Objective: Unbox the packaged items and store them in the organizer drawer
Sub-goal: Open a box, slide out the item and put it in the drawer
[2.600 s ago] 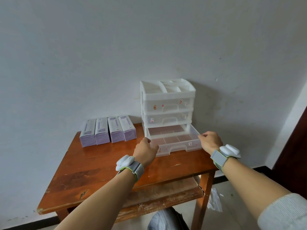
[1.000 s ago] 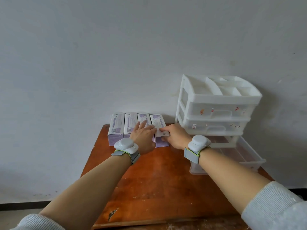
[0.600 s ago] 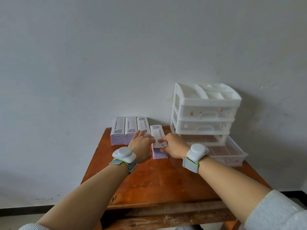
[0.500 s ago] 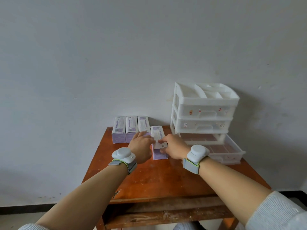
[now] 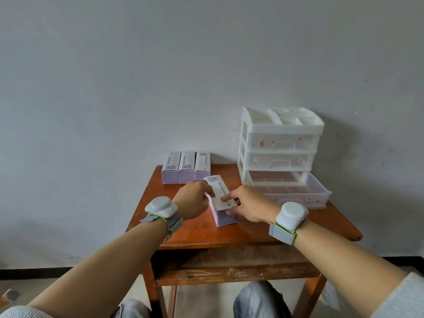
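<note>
A white and purple carton lies on the wooden table near its middle. My left hand grips its left side, fingers curled over the top edge. My right hand holds its right side, with the index finger on top and the thumb at the near end. Three more matching cartons stand in a row at the back left. The white plastic organizer stands at the back right, and its bottom drawer is pulled out and holds nothing that I can see.
The two upper drawers of the organizer are closed. A grey wall rises right behind the table. A lower shelf runs under the tabletop, and my knees show beneath it. The near table edge lies just under my wrists.
Both hands left the drawer, reached to the row of cartons and drew the rightmost carton out of the row toward me, to the middle of the table.
</note>
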Motion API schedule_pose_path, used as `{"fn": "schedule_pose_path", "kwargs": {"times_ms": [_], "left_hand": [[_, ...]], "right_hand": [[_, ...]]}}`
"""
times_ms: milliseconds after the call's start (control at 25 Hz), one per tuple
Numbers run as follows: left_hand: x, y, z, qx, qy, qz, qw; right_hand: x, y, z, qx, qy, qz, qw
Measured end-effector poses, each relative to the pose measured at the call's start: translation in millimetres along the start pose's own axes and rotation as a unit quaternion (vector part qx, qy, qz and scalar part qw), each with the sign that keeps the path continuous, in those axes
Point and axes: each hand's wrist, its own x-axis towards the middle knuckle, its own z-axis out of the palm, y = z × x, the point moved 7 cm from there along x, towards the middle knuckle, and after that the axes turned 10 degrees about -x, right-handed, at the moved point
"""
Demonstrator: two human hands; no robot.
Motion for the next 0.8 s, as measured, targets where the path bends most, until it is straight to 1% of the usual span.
{"fn": "schedule_pose_path", "kwargs": {"times_ms": [80, 160, 280, 400, 480, 600, 680, 800], "left_hand": [[1.6, -12.7, -10.7, -0.026, 0.044, -0.040, 0.998], [5.0, -33.9, -20.7, -0.047, 0.078, -0.099, 0.991], [7.0, -70.0, -24.1, -0.102, 0.075, -0.192, 0.973], [4.5, -96.8, -17.9, -0.190, 0.069, -0.245, 0.948], [-2.0, -109.8, -19.7, -0.207, 0.108, -0.257, 0.938], [-19.4, -127.3, -34.0, -0.153, 0.190, -0.261, 0.934], [-29.0, -131.1, -36.2, -0.120, 0.210, -0.260, 0.935], [-37.5, -133.3, -26.7, -0.109, 0.226, -0.258, 0.933]], "right_hand": [[0.1, -2.5, 0.6, 0.004, -0.015, -0.017, 1.000], [4.1, -3.3, 1.7, 0.013, -0.029, -0.033, 0.999], [15.6, -6.7, 7.1, 0.066, -0.056, -0.058, 0.995], [30.8, -12.6, 14.8, 0.158, -0.058, -0.060, 0.984], [42.3, -13.2, 19.2, 0.201, -0.025, -0.046, 0.978], [60.1, -9.5, 27.6, 0.255, 0.040, -0.001, 0.966], [66.9, -5.3, 33.7, 0.320, 0.067, 0.028, 0.945], [74.6, -0.3, 49.3, 0.410, 0.077, 0.062, 0.907]]}}
